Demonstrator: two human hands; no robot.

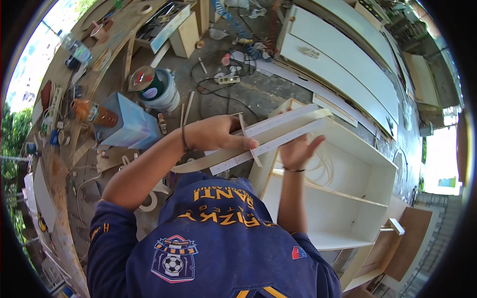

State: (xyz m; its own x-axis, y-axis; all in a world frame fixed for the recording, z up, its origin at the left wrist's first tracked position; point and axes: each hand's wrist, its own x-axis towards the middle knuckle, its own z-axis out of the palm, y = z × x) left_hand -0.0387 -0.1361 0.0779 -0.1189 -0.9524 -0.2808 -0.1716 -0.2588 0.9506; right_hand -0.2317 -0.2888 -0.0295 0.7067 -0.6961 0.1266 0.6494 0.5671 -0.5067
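My left hand [216, 133] is closed around long white strips [280, 144] dotted with small marks. Its thumb presses on a thin wooden stick [242, 124] that lies across them. Between the white strips runs a cream flexible band [198, 163], its far right end bent over in a curl. My right hand [299, 153] is turned up beside the strips' right part, thumb and fingers apart; some of its fingers are hidden behind the strips. Below and to the right is a white open cabinet box [343, 226] with a divider and a loose coil of pale band [320, 169] inside.
At left, a cluttered wooden workbench [64, 164] runs along the side. Near it are a blue box [129, 119], a bottle of orange-brown liquid [94, 111] and a bucket [166, 94]. Black cables [226, 92] and a power strip [227, 79] lie on the floor. White panels [343, 64] are at far right.
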